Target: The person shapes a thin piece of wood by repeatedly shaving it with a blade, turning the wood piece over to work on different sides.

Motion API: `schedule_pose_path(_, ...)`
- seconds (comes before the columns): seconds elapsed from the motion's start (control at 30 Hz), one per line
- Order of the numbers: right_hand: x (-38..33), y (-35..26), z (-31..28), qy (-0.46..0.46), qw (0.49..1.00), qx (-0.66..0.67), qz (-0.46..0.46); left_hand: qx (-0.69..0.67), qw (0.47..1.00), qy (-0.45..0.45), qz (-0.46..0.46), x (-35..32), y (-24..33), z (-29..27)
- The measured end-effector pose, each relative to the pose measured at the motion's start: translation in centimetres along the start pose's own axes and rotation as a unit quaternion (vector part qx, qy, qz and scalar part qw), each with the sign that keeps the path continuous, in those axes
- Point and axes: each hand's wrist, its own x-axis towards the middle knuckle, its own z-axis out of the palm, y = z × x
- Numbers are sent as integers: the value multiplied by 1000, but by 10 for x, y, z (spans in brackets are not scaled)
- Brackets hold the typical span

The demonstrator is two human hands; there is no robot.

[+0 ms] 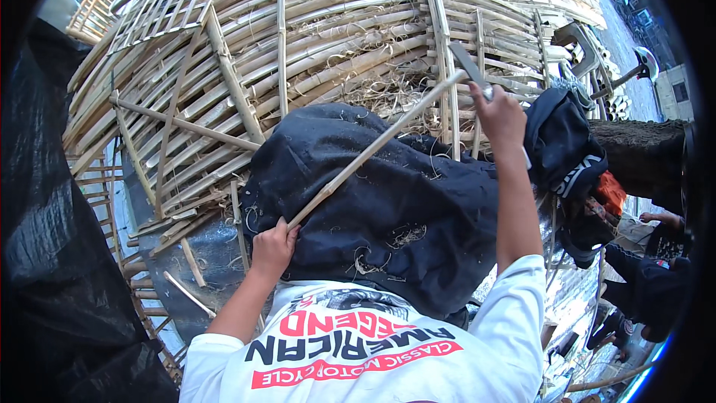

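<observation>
Closest to the lens, lower centre: a white T-shirt with red and black print! Up from there to a dark cloth spread over the lap, flecked with curled shavings. And across the middle of the frame, slanting up from lower left to upper right, a slim bamboo strip, clasped at its lower end in the curled fingers of the left hand. Now over to right of centre: a knife, gripped in the closed fingers of the right hand, with its blade right by the strip's upper end; touching or just apart, cannot tell. So how far along? Some paring done, judging by those curls and by the thicker litter of shavings at upper centre. Not finished, by the look of it, with strip and knife both in hand; how much left to pare, hard to say. Beyond, across the top: bamboo slats aplenty, plus a bamboo lattice panel at upper left
</observation>
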Motion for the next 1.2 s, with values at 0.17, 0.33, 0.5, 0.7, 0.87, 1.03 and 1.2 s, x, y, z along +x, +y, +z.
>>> schedule_pose_path(0.17, -49, -18, -18, -43, 993, -13, -111, 1, 1000, 10, 6, -3, -12, 6)
schedule_pose_path(0.33, -59, 36, 28, -59, 994, 72, 53, -6, 1000, -9, 13, 1, -10, 2)
schedule_pose_path(0.5, -90, 32, -8, -117, 839, 490, 205, -14, 1000, 0, 17, 3, -8, 0)
schedule_pose_path(0.7, -79, -9, -67, -62, 756, 630, 163, -12, 999, -5, 30, 2, -21, 8)
schedule_pose_path(0.87, -63, -5, -65, -151, 756, 620, 143, -47, 997, 37, 51, 0, -19, 12)
schedule_pose_path(1.03, -66, -10, -68, -225, 766, 581, 156, -28, 999, -6, 42, 2, -31, 12)
schedule_pose_path(1.2, -64, -7, -71, -142, 737, 638, 170, -30, 998, -27, 46, 1, -39, 13)
